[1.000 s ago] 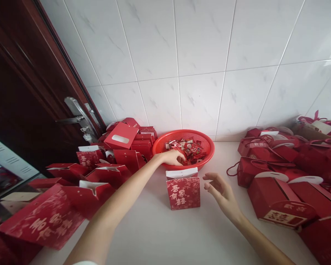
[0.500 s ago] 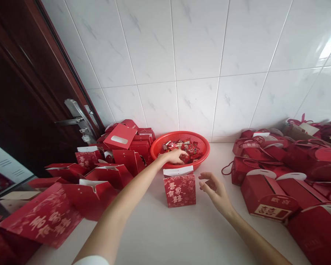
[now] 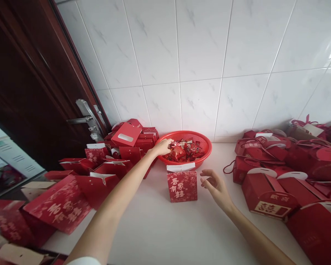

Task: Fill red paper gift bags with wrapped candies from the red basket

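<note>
A red plastic basket [image 3: 208, 152] full of small red wrapped packets [image 3: 186, 150] stands against the wall. My left hand [image 3: 163, 147] is at the basket's left side, its fingers bent over the packets; whatever they hold is too small to make out. In front of the basket a red paper box [image 3: 182, 186] with gold characters stands upright, its white-lined top flap raised. My right hand [image 3: 213, 186] is just right of this box, fingers apart and curved, holding nothing and not touching it.
Several red boxes with raised flaps [image 3: 68, 202] crowd the left side beside a dark door [image 3: 44, 73]. Closed red boxes with cord handles [image 3: 273, 195] are heaped on the right. A tiled wall [image 3: 198, 106] rises behind the white table [image 3: 165, 228].
My left hand has moved left within the basket, uncovering more packets. My right hand stays beside the box. The whole view has shifted slightly, showing more on the left.
</note>
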`<state>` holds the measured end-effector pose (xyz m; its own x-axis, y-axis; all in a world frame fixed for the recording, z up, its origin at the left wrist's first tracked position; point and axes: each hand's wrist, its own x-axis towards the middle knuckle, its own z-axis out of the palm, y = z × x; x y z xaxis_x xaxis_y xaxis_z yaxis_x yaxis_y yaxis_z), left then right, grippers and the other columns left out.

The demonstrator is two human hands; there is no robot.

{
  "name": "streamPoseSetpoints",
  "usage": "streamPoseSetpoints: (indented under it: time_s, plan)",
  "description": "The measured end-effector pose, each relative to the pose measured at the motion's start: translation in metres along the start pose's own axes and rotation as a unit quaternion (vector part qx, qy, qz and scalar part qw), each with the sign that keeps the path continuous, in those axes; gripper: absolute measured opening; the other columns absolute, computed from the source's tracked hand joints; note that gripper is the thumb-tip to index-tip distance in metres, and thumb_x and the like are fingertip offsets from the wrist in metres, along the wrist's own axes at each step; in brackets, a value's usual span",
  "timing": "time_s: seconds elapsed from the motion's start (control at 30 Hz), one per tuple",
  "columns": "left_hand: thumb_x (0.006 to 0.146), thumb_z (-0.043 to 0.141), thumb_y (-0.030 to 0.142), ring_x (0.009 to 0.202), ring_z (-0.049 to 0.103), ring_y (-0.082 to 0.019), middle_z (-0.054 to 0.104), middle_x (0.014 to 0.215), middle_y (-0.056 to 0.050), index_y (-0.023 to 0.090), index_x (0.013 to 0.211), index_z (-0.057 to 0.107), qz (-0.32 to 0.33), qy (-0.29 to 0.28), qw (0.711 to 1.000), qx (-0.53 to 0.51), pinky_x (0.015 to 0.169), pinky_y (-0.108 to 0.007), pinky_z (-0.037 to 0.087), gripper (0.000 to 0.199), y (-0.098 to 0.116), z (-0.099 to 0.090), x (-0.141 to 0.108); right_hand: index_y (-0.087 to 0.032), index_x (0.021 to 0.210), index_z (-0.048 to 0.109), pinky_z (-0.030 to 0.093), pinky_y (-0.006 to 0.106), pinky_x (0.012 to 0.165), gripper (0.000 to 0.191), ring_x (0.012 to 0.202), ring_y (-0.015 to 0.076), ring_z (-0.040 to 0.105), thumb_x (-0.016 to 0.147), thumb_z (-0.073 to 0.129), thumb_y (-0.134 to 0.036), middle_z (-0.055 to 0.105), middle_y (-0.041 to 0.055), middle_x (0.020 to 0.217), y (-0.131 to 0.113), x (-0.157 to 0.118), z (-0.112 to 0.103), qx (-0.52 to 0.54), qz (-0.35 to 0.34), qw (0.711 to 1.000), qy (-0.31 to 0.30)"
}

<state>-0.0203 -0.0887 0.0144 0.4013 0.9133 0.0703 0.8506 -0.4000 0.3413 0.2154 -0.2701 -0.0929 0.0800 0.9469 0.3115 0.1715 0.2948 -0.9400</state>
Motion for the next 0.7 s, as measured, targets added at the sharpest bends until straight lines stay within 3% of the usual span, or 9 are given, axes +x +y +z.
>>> streamPoseSetpoints:
  time_s: [0.17,0.33,0.5,0.7]
  plan:
    - [0.076,0.076,0.019,0.098,0.069,-0.025,0.074,0.098,-0.007,0.019,0.089,0.072,-0.048,-0.102,0.991,0.070,0.088,-0.034,0.053,0.013,-0.006,0.005,0.003,-0.020,0.101,0.061,0.055,0.035,0.067,0.046,0.070,0.0187,0.067,0.084,0.061,-0.063,0.070,0.0117,0.107,0.001,0.001,-0.001,-0.003,-0.009,1.000,0.000]
    - [0.096,0.063,0.034,0.103,0.066,-0.021,0.066,0.119,-0.009,0.016,0.116,0.065,-0.086,-0.165,0.978,0.093,0.090,-0.042,0.056,0.026,-0.010,0.019,0.021,-0.019,0.103,0.061,0.055,0.036,0.067,0.052,0.068,0.0181,0.066,0.083,0.061,-0.066,0.069,0.0117,0.105,0.006,0.001,-0.001,0.001,-0.002,1.000,0.006]
    - [0.096,0.064,0.035,0.106,0.065,-0.023,0.064,0.123,-0.010,0.017,0.123,0.062,-0.140,-0.189,0.968,0.090,0.089,-0.043,0.057,0.033,-0.010,0.028,0.040,-0.020,0.102,0.061,0.055,0.036,0.065,0.053,0.066,0.0178,0.066,0.082,0.061,-0.068,0.071,0.0104,0.102,0.008,0.000,0.002,-0.004,-0.004,1.000,0.003]
    - [0.096,0.064,0.034,0.104,0.065,-0.023,0.064,0.123,-0.010,0.016,0.124,0.061,-0.161,-0.186,0.968,0.056,0.088,-0.043,0.058,0.034,-0.013,0.028,0.055,-0.020,0.105,0.060,0.056,0.036,0.068,0.052,0.067,0.0174,0.066,0.086,0.057,-0.068,0.070,0.0102,0.105,0.007,-0.002,0.002,-0.023,0.000,1.000,-0.016]
